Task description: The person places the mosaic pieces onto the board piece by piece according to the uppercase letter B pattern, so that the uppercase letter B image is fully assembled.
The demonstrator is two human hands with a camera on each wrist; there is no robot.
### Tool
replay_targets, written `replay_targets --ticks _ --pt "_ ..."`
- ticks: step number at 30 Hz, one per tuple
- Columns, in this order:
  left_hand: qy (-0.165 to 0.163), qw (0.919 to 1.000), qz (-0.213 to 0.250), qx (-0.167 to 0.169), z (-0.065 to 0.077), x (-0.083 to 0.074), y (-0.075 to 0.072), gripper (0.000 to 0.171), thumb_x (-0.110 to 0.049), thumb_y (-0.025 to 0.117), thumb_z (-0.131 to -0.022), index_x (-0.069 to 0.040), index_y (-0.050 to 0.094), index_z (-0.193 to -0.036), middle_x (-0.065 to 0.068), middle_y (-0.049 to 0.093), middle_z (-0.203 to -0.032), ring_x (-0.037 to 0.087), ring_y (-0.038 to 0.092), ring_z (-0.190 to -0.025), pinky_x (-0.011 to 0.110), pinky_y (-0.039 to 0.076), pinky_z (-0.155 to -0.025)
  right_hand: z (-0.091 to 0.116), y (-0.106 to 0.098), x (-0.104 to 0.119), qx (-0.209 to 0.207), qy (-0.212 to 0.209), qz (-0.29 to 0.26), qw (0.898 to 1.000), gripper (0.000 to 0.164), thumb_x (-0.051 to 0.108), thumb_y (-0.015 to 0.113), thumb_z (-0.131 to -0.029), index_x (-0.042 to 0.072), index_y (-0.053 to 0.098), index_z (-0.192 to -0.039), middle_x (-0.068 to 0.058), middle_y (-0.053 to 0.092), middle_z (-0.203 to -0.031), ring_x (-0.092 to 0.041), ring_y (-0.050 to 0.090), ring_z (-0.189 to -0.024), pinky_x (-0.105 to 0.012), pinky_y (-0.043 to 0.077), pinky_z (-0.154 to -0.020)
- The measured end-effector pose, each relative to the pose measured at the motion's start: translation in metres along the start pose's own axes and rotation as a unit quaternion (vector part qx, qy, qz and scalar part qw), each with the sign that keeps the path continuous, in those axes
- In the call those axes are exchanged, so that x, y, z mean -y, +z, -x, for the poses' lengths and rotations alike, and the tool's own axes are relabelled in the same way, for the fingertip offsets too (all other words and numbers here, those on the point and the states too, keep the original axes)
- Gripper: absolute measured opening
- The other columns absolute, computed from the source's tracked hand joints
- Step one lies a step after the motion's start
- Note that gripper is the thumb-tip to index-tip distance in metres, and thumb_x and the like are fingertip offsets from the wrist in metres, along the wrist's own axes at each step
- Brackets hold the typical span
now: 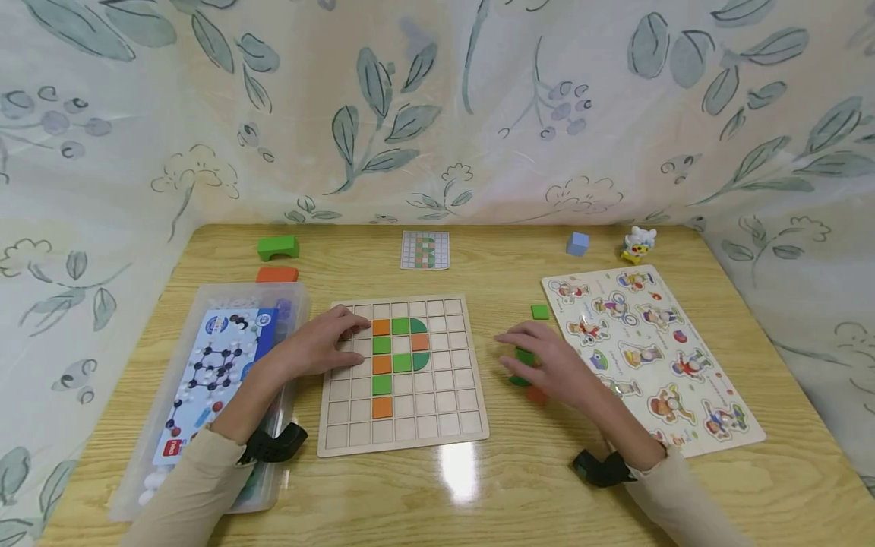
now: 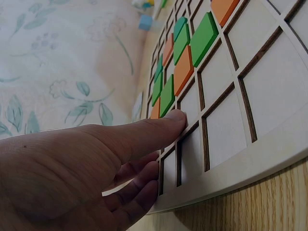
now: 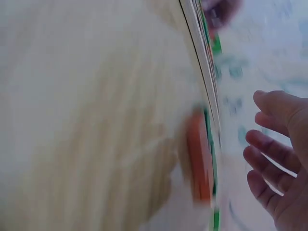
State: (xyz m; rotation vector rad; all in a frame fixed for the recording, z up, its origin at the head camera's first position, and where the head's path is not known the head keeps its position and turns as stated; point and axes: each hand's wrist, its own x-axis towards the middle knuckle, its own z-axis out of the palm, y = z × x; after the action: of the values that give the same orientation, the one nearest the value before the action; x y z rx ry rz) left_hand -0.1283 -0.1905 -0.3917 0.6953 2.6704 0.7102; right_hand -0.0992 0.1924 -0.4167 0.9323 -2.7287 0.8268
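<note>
A square wooden grid board (image 1: 437, 403) holds orange and green square tiles, plus two dark green quarter-round tiles (image 1: 419, 360), set in a P-like shape. My left hand (image 1: 320, 343) rests at the board's left edge, fingers relaxed; in the left wrist view the thumb (image 2: 166, 124) lies on the grid and no piece is held. My right hand (image 1: 555, 363) hovers above loose green and orange pieces (image 1: 525, 355), partly hiding them. In the right wrist view its fingers (image 3: 269, 144) are spread and loosely bent, with nothing between them; an orange piece (image 3: 198, 156) appears blurred below.
A plastic box (image 1: 273, 497) with a molecule-picture sheet stands left. A puzzle board (image 1: 741, 437) with cartoon figures lies right. At the back are a pattern card (image 1: 425, 250), green arch block (image 1: 278, 247), orange block (image 1: 276, 274), blue cube (image 1: 577, 244) and figurine (image 1: 639, 245).
</note>
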Motion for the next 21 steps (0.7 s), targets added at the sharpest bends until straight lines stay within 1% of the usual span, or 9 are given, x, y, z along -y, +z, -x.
replay_targets --ticks 3,6,8,11,13,14,15,18,21 --pt "0.002 1.0 0.002 -0.001 0.0 0.0 0.0 0.05 -0.018 0.073 -0.086 -0.002 0.058 -0.13 0.01 0.056 -0.109 0.02 0.051 -0.095 0.036 0.044 -0.083 0.007 -0.013 -0.019 -0.011 0.06 -0.029 0.998 0.037 0.017 0.073 -0.086 0.007 0.066 -0.122 -0.009 0.063 -0.117 -0.025 0.059 -0.101 -0.04 0.05 -0.078" --pt "0.008 1.0 0.003 -0.002 0.0 -0.001 0.001 0.05 -0.018 0.073 -0.086 -0.002 0.058 -0.13 0.011 0.056 -0.11 0.02 0.051 -0.095 0.037 0.045 -0.084 0.009 -0.022 -0.032 -0.01 0.127 -0.05 0.991 0.04 0.02 0.071 -0.089 0.007 0.063 -0.126 -0.011 0.06 -0.12 -0.026 0.058 -0.1 -0.038 0.049 -0.078" --pt "0.008 0.9999 0.006 -0.003 0.0 -0.001 0.002 0.05 -0.018 0.073 -0.086 -0.001 0.058 -0.13 0.011 0.056 -0.111 0.02 0.052 -0.095 0.037 0.045 -0.084 0.007 -0.026 -0.038 -0.008 0.154 -0.055 0.986 0.043 0.023 0.07 -0.09 0.007 0.061 -0.129 -0.012 0.058 -0.122 -0.026 0.057 -0.101 -0.035 0.047 -0.077" --pt "0.008 0.9999 0.008 -0.002 0.0 0.001 0.002 0.05 -0.018 0.073 -0.086 -0.002 0.058 -0.13 0.011 0.056 -0.111 0.02 0.051 -0.095 0.037 0.045 -0.084 0.003 -0.029 -0.045 -0.001 0.178 -0.063 0.982 0.046 0.025 0.068 -0.091 0.007 0.059 -0.132 -0.014 0.058 -0.118 -0.024 0.057 -0.098 -0.028 0.046 -0.074" --pt "0.007 0.9999 0.009 -0.002 0.0 0.001 0.002 0.05 -0.018 0.073 -0.086 -0.002 0.058 -0.13 0.01 0.056 -0.11 0.019 0.051 -0.095 0.036 0.044 -0.083 0.0 -0.029 -0.049 0.002 0.188 -0.066 0.98 0.047 0.026 0.067 -0.092 0.006 0.057 -0.134 -0.015 0.058 -0.115 -0.023 0.058 -0.093 -0.026 0.046 -0.07" --pt "0.007 0.9999 0.008 -0.002 -0.001 0.002 0.002 0.05 -0.019 0.073 -0.086 -0.003 0.058 -0.13 0.01 0.055 -0.109 0.019 0.051 -0.094 0.035 0.044 -0.083 -0.002 -0.03 -0.05 0.003 0.19 -0.067 0.979 0.048 0.025 0.067 -0.092 0.005 0.056 -0.134 -0.016 0.057 -0.113 -0.024 0.059 -0.091 -0.027 0.047 -0.07" --pt "0.007 0.9999 0.008 -0.002 -0.001 0.002 0.002 0.05 -0.019 0.073 -0.086 -0.003 0.058 -0.13 0.01 0.055 -0.109 0.019 0.05 -0.094 0.035 0.044 -0.083 -0.004 -0.03 -0.052 0.003 0.194 -0.068 0.979 0.048 0.024 0.067 -0.092 0.005 0.055 -0.135 -0.016 0.057 -0.112 -0.024 0.059 -0.09 -0.03 0.048 -0.076" --pt "0.005 1.0 0.008 -0.001 -0.001 0.003 0.002 0.05 -0.019 0.073 -0.086 -0.003 0.058 -0.131 0.009 0.055 -0.109 0.018 0.05 -0.094 0.035 0.044 -0.083 -0.009 -0.029 -0.058 0.016 0.205 -0.063 0.977 0.05 0.023 0.067 -0.092 0.004 0.053 -0.136 -0.016 0.057 -0.11 -0.024 0.059 -0.087 -0.036 0.049 -0.075" --pt "0.003 1.0 0.003 0.0 0.0 0.003 0.001 0.05 -0.019 0.073 -0.086 -0.003 0.058 -0.131 0.009 0.056 -0.111 0.019 0.051 -0.096 0.036 0.045 -0.085 -0.011 -0.027 -0.062 0.038 0.219 -0.057 0.973 0.05 0.025 0.066 -0.093 0.004 0.054 -0.136 -0.015 0.056 -0.107 -0.023 0.054 -0.084 -0.035 0.047 -0.075"
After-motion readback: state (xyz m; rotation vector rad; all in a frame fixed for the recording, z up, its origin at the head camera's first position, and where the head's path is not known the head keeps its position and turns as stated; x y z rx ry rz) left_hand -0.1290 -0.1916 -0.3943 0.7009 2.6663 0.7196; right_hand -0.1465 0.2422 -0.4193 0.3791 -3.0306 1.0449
